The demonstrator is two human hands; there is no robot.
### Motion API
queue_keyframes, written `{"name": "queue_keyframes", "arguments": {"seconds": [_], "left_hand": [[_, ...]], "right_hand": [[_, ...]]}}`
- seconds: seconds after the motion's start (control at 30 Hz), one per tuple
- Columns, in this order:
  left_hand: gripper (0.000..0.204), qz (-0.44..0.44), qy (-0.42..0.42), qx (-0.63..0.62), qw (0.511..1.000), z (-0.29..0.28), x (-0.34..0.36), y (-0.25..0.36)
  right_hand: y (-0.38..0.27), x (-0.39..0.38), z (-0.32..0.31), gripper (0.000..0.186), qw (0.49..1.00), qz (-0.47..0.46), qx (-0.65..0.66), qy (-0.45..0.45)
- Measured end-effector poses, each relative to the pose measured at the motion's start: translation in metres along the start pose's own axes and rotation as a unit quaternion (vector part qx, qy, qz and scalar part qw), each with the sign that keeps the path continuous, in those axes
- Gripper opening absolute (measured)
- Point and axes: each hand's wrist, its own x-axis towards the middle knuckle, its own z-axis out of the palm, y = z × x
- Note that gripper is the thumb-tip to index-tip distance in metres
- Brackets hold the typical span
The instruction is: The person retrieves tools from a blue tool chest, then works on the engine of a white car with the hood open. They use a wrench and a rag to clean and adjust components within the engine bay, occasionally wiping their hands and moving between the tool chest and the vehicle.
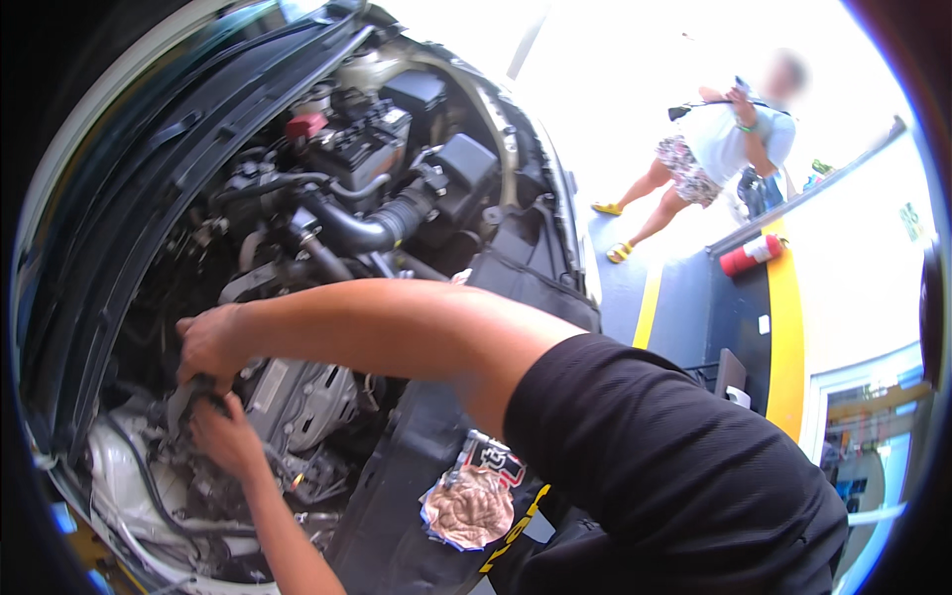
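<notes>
Both of my arms reach into the engine bay of a car, over the engine (307, 402). My right hand (210, 342) comes across from the right and bends down near the rear of the engine, its fingers curled. Just below it, my left hand (226, 434) is closed, thumb up, against a dark grey part beside the engine. The two hands nearly meet around that part. What either one grips is hidden by the fingers and too blurred to name.
A black cover (407, 476) lies over the car's front edge, with a crumpled pinkish cloth (471, 508) on it. Beyond the hands are the battery (367, 149), an air intake hose (372, 228) and a black box (461, 174). A person (734, 139) stands near a red fire extinguisher (751, 256).
</notes>
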Motion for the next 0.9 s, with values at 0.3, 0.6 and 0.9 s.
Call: {"name": "queue_keyframes", "arguments": {"seconds": [0.3, 0.6, 0.9], "left_hand": [[0.042, -0.025, -0.02, -0.03, 0.999, 0.018, 0.009, -0.022], [0.054, -0.125, -0.068, -0.198, 0.97, 0.018, 0.021, -0.029], [0.049, -0.163, -0.202, -0.349, 0.901, -0.005, 0.045, -0.064]], "right_hand": [[0.04, 0.036, 0.02, 0.063, 0.985, 0.075, 0.15, -0.035], [0.048, 0.048, 0.004, 0.085, 0.96, 0.128, 0.224, -0.109], [0.041, 0.057, 0.029, 0.071, 0.951, 0.221, 0.215, -0.028]]}}
